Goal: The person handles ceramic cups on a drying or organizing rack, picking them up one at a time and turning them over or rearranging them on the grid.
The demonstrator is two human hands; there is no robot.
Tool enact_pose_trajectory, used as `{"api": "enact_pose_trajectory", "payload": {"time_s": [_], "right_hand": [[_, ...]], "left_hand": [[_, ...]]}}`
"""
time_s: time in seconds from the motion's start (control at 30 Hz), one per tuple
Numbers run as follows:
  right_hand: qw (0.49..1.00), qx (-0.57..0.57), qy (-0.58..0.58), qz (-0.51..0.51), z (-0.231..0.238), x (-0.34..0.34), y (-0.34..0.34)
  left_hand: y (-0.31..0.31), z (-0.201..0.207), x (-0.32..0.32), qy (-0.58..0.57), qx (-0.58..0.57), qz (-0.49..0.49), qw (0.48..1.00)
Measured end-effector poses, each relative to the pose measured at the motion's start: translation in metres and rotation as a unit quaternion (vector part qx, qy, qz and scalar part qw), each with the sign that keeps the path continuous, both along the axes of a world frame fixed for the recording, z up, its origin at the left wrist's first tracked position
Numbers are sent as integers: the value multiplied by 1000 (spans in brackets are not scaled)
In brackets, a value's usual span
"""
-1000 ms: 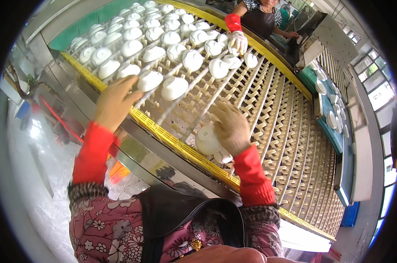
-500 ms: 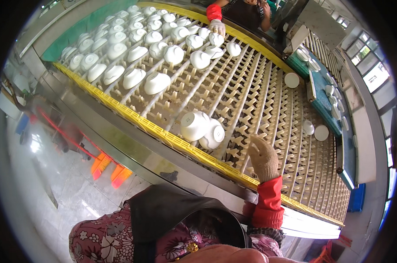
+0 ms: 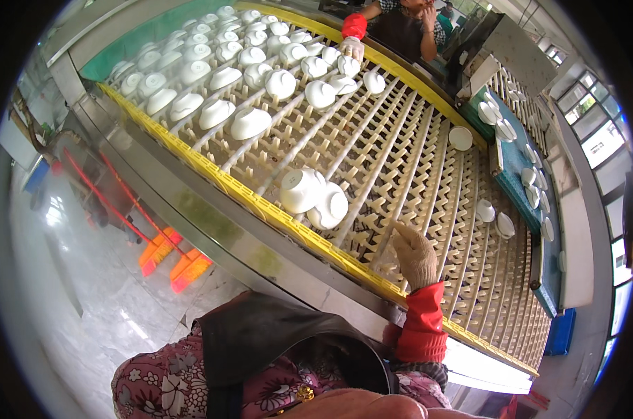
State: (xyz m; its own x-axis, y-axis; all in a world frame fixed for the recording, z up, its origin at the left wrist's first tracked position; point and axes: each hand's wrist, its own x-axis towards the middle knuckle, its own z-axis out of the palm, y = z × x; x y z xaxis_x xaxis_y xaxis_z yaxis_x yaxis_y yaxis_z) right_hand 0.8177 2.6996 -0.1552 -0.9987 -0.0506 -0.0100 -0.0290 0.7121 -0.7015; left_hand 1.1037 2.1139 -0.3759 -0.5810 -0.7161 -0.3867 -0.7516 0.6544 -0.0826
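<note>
R hand (gloved, tilted L) over near side of belt, fingers loosely bent, approx. half open, w/ nothing gripped; 2 bowls tight together on belt, to its L.

- Right fingers: sheathed in a matt, knitted cloth glove.
- Below the fingers: a red cuff, creased, with a slight plastic-like shine.
- Left of the fingers: white bowls, ceramic-looking, smooth, softly glossy.
- Around the fingers: a conveyor bed of matt, plastic-looking cream pegs and smooth rods.
- Beyond the bowls, toward the lower left: yellow edging, plastic-looking, ridged; then a metal frame, smooth, reflective, smudged.
- Lower left of the fingers: a black apron, smooth, leather-like, dull.
- Far left: glossy floor.
</note>
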Motion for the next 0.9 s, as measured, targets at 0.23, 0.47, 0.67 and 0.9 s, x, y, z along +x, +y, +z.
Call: {"api": "enact_pose_trajectory", "payload": {"time_s": [0.23,0.47,0.67,0.9], "right_hand": [[999,0,50,-3,-15,3,20],[998,-25,55,-7,-10,8,20],[996,-1,94,-5,-5,11,23],[994,-21,110,1,-8,14,32]], "left_hand": [[14,-14,2,7,14,14,1000],[27,-24,7,2,32,21,999],[35,-30,5,-2,42,18,999],[48,-32,9,-7,54,24,998]]}}
